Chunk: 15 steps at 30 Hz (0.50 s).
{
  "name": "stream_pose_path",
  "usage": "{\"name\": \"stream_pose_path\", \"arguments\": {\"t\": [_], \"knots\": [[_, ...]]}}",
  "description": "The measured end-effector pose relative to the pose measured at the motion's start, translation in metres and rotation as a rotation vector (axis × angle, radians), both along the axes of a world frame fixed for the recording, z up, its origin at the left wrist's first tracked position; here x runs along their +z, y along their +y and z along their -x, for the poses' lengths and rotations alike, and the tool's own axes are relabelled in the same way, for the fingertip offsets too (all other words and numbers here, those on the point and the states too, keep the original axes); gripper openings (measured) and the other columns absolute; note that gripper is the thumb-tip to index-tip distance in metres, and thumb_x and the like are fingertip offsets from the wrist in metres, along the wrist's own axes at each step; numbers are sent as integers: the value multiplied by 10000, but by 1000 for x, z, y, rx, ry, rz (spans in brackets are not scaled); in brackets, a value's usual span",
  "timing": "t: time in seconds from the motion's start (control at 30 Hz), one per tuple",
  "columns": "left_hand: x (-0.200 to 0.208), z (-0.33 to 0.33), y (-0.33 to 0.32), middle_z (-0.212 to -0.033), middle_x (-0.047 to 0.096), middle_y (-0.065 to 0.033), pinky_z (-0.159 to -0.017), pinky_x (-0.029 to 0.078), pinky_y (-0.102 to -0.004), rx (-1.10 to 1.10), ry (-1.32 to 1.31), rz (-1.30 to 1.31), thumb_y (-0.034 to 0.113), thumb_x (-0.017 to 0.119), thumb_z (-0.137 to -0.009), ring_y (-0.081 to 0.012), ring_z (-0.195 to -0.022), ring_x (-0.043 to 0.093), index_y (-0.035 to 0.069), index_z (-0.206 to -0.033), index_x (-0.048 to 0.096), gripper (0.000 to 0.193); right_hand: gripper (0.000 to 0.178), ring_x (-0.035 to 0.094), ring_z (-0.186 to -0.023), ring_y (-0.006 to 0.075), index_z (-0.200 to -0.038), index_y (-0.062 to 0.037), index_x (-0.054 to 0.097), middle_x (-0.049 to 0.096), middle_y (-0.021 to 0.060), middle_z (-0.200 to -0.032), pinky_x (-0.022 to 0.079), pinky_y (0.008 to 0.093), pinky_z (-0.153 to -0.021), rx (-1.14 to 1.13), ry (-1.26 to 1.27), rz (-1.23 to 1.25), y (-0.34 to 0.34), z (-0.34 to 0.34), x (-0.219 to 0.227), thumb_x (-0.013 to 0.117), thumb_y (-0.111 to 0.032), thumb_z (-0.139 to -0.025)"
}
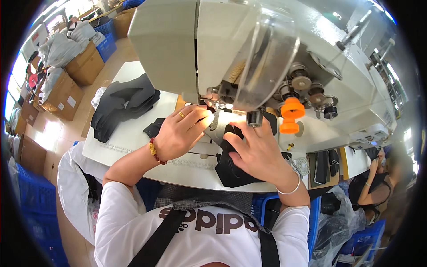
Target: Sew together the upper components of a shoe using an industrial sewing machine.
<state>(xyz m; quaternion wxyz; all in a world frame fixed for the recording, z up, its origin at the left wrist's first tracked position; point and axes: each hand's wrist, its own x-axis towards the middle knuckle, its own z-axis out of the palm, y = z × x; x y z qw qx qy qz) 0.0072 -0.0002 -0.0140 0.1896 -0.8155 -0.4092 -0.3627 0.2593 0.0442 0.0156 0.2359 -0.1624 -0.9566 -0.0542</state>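
A large off-white sewing machine (164, 49) stands over a white table, its needle area lit. My left hand (178, 133) is beside the needle area with its fingers drawn together; whatever is at the fingertips is too small to make out. To the right of the needle, my right hand (258, 153) grips a black fabric piece (233, 171), thumb and fingers closed on it. The fabric hangs toward the table's near edge. Another small black piece (153, 128) lies left of my left hand. A stack of cut black fabric pieces (126, 104) rests farther left.
A clear plastic guard (264, 62) and orange knob (291, 115) project above my right hand. A ruler strip (195, 163) runs along the table's near side. Cardboard boxes (62, 93) and blue crates (38, 191) stand left. Another person (378, 182) sits at right.
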Motion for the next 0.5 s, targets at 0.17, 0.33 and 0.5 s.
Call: {"name": "stream_pose_path", "arguments": {"t": [0.17, 0.33, 0.5], "knots": [[9, 7, 0, -1120, 641, -90, -805, 594, -353, -4, 110, 23, 63, 705, -745, -264, -1060, 675, 61, -1088, 670, 345, 551, 624, -940, 273, -1184, -136, 615, 563, 92, -1240, 430, 474, -978, -44, -92, -30, 8, -1, -2, 826, -162, -675], [21, 7, -1, -1045, 629, -70, -738, 599, -327, -22, 94, 11, 94, 683, -762, -243, -1028, 700, 72, -1041, 663, 281, 306, 632, -1021, 315, -1002, -96, 695, 611, 80, -1155, 533, 418, -790, 23, 40, -157, 13, 7, -6, 739, -108, -700], [24, 8, -1, -990, 617, -54, -683, 592, -303, -72, 104, 56, 106, 681, -764, -223, -970, 718, 67, -1019, 659, 260, 285, 663, -951, 253, -988, -112, 705, 640, 70, -1057, 543, 396, -785, 120, 107, -141, 14, 0, -23, 752, -114, -707]]}}
